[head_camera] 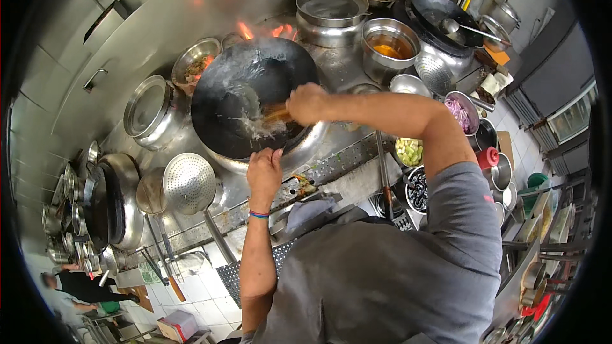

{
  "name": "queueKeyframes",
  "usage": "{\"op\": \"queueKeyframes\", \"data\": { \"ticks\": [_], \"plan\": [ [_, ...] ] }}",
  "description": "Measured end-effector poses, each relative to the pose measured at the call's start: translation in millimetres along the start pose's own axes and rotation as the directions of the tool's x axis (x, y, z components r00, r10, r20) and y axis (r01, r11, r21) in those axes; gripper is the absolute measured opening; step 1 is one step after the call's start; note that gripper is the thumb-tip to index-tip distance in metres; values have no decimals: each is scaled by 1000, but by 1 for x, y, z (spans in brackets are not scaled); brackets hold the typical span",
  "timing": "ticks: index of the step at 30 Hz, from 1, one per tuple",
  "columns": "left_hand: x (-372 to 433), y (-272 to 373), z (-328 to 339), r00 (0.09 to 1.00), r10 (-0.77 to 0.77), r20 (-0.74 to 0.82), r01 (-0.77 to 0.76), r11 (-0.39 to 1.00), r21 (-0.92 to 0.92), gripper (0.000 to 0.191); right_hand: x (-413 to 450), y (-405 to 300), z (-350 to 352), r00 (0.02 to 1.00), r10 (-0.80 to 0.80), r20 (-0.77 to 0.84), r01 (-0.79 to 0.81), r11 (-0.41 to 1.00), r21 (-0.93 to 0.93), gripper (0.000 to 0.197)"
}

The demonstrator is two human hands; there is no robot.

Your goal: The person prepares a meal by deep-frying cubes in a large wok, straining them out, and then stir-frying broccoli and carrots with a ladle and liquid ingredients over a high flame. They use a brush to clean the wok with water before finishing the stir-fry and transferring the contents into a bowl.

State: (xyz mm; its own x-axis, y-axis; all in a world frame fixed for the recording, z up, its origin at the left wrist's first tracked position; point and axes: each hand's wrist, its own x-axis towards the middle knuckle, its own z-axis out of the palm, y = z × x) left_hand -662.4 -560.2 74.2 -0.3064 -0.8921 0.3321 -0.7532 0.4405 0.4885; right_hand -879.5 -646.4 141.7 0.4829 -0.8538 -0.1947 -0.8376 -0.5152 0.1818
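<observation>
A large black wok (224, 129) sits tilted on a round steel burner ring, with water splashing and steam rising inside it. My right hand (308, 105) is closed around what looks like a bamboo wok brush (275, 114), blurred by motion, its bristle end against the inner wall. At the near rim, my left hand (265, 172) grips the wok's edge; any handle under the fingers is hidden. Orange flames (282, 32) show behind the far rim.
Left of the wok are a lidded steel pot (148, 107) and a perforated skimmer (189, 184). A steel pot of orange liquid (389, 50), a second wok (430, 7) with a ladle (449, 26), and bowls of sliced onion (457, 113) and cut green vegetables (409, 152) stand right. People (81, 284) stand far left.
</observation>
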Motion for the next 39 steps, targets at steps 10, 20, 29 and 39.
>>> {"op": "queueKeyframes", "data": {
  "ticks": [10,20,29,39],
  "plan": [
    [0,13,1,999,27,-47,-26,999,25,27,38,-16,15,999,36,-10,-35,994,106,27],
    [-2,18,-2,998,10,-65,-8,999,36,25,83,-39,42,985,168,-45,-158,972,173,40],
    [-2,11,2,996,33,-78,-31,999,30,24,113,-48,35,933,351,-85,-319,911,262,48],
    [0,11,-1,994,40,-100,-39,999,14,23,138,-65,54,924,280,-259,-157,899,409,42]
  ]
}}
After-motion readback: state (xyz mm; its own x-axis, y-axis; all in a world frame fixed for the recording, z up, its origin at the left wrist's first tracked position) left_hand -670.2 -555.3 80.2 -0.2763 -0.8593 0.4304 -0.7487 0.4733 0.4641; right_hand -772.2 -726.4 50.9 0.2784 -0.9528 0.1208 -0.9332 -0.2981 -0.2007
